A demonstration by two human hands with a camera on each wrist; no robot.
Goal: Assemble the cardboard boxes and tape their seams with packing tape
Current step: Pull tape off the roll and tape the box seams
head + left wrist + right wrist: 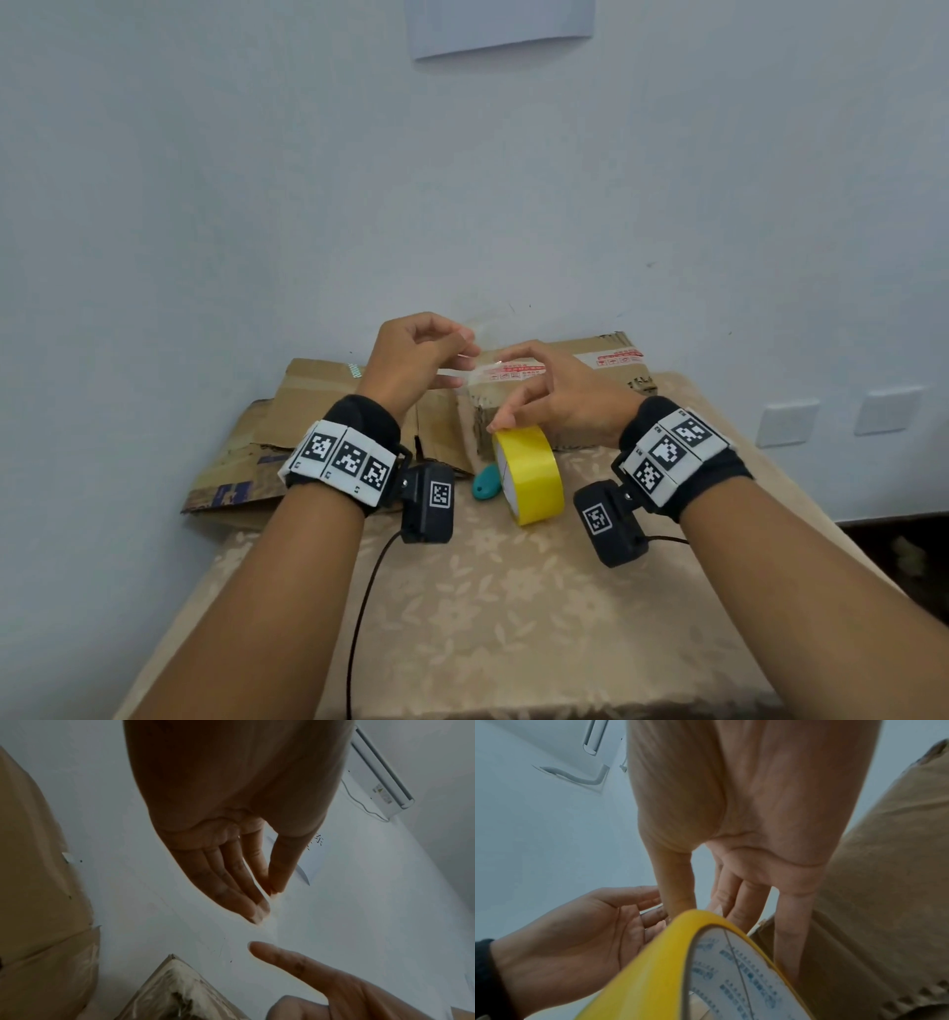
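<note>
hanging from right hand (554, 395): tape roll (531, 473)

Both hands are raised over a cloth-covered table (513, 616). The left hand (411, 360) pinches a clear strip of tape (480, 366). The right hand (560, 395) holds a yellow tape roll (531, 473) on edge — fingertips on its top. Flattened cardboard (313, 411) lies behind, a small teal object (485, 483) beside the roll.
</note>
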